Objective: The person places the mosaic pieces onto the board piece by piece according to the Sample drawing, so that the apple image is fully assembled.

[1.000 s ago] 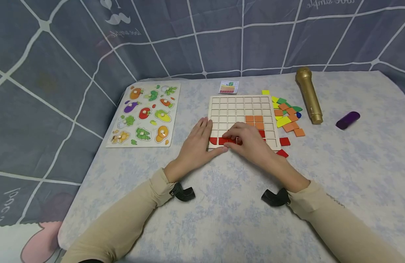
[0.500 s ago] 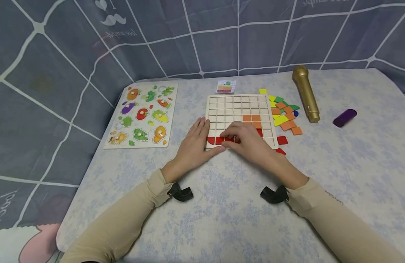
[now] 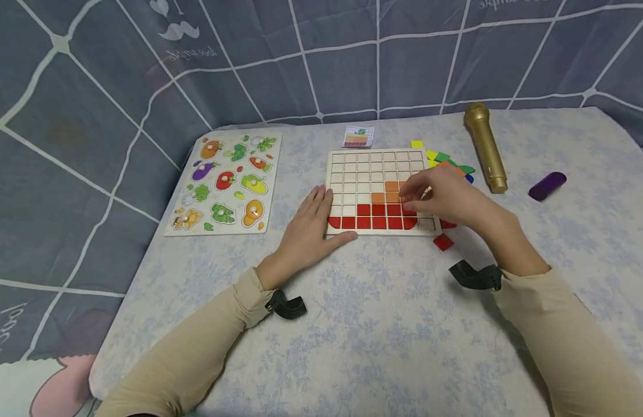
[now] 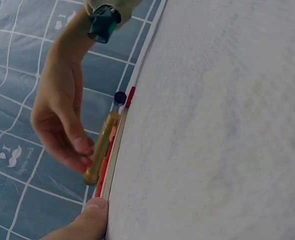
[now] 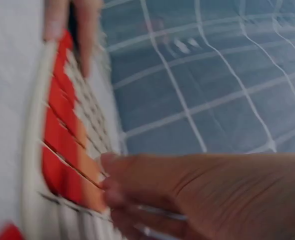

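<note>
A wooden grid board (image 3: 353, 165) lies on the table under both hands. My left hand (image 3: 308, 234) rests flat at its left edge, fingers straight and thumb along the near edge. Red tiles (image 3: 379, 222) fill much of the nearest row, with rounded ones at both ends, and part of the row above. Orange tiles (image 3: 385, 197) sit behind them. My right hand (image 3: 452, 194) hovers over the board's right side, fingers loosely bent, with nothing visible between them. In the right wrist view, its fingertips overlap the orange tiles (image 5: 90, 175).
Loose tiles lie right of the board, including a red one (image 3: 443, 242) and a green one (image 3: 442, 157); my right hand hides some. Behind stands a small picture card (image 3: 358, 136). A gold microphone (image 3: 487, 150), purple cylinder (image 3: 547, 186) and vegetable puzzle (image 3: 225, 200) lie around.
My right hand has left the nearest row and moved right and away, uncovering the red tiles and more orange ones. My left hand stays at the board's edge.
</note>
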A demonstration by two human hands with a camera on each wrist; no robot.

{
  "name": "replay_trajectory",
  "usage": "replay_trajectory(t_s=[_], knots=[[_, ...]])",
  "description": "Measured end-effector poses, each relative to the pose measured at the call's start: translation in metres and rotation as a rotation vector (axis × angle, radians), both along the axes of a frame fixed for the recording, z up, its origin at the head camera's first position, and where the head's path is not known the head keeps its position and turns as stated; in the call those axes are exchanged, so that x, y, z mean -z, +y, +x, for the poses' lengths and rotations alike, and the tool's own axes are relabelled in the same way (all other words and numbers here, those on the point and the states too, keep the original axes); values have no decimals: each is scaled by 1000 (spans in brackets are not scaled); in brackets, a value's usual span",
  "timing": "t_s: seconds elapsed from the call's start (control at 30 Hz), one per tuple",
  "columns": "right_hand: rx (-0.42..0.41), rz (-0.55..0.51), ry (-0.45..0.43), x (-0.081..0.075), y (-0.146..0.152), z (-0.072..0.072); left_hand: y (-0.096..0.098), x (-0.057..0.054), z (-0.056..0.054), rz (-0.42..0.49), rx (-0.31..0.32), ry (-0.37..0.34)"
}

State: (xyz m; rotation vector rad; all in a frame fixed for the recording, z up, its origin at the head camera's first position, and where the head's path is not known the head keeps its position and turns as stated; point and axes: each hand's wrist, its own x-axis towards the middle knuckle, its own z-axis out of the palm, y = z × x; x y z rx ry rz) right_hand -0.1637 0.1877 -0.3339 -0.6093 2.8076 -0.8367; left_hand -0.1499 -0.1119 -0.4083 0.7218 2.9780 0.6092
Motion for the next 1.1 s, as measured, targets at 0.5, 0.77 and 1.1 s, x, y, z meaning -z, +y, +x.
replay_trajectory(t_s=[0.5, 0.77, 1.1], knots=[[50, 248, -270, -11, 50, -3, -1, 0, 1, 6, 0, -10], [24, 296, -308, -7, 43, -3, 0, -1, 1, 8, -2, -6], [-30, 329, -259, -7, 45, -1, 0, 0, 1, 11, -5, -6]])
